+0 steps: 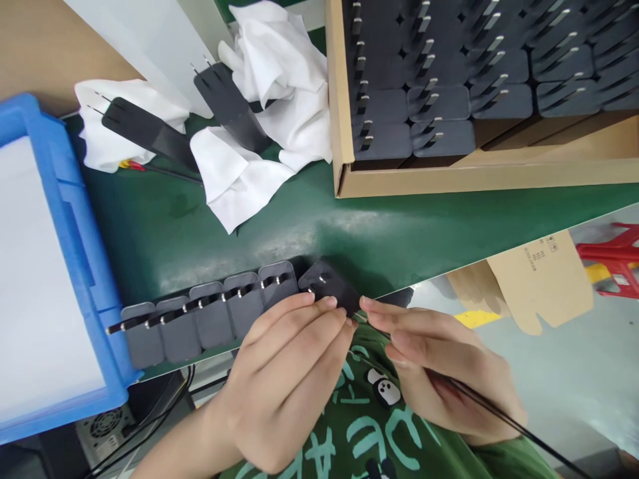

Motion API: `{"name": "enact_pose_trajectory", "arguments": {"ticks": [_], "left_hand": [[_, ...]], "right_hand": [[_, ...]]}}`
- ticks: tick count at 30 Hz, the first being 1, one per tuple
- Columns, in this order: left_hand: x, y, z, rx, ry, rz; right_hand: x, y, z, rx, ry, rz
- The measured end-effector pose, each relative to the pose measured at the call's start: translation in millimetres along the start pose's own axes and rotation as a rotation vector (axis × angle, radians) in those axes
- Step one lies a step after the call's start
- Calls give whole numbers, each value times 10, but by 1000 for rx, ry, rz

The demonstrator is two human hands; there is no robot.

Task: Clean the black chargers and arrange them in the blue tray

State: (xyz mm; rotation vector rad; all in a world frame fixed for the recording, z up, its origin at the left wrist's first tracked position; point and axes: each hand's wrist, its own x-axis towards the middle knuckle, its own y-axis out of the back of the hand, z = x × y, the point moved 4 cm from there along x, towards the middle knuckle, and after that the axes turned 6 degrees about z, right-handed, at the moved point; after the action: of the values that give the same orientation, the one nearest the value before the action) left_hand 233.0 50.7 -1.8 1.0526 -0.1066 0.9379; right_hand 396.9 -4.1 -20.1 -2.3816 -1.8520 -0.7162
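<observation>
One black adapter (332, 283) in hand, mid-step by the look of it. Five more stand in a black row (213, 316) at lower left, prongs up, along the near edge of the tabletop (279, 219). Cardboard tray (474, 177) at upper right holds lots of similar boxed adapters (444, 136), also prongs up; two loose adapters (232, 110) lie by the white wrappings (287, 53) at upper left. Which of these are done and which are left, can't tell (no visible mark separates them). So progress: one unit being worked on, likely unfinished; the count remaining isn't readable.

Black adapter sits near the frame centre, just past the right end of the row and tilted against its line. Left hand (292, 379) has its fingers closed on the near side of it, fingertips together at the lower edge. Right hand (449, 372) is narrow, pinching a thin dark rod (482, 400) (could be a cable) that runs off to the lower right. Its fingertips are just beside the adapter's right end; contact between rod tip and casing is hidden. Blue bin (80, 226) at far left.
</observation>
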Motion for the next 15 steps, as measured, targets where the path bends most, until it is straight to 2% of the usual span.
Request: {"name": "enact_pose_trajectory", "arguments": {"ticks": [6, 15], "left_hand": [[16, -5, 15, 10, -1, 6], [-7, -2, 5, 9, -1, 16]], "right_hand": [[-37, 28, 27, 20, 61, -11], [-50, 18, 62, 37, -3, -50]]}}
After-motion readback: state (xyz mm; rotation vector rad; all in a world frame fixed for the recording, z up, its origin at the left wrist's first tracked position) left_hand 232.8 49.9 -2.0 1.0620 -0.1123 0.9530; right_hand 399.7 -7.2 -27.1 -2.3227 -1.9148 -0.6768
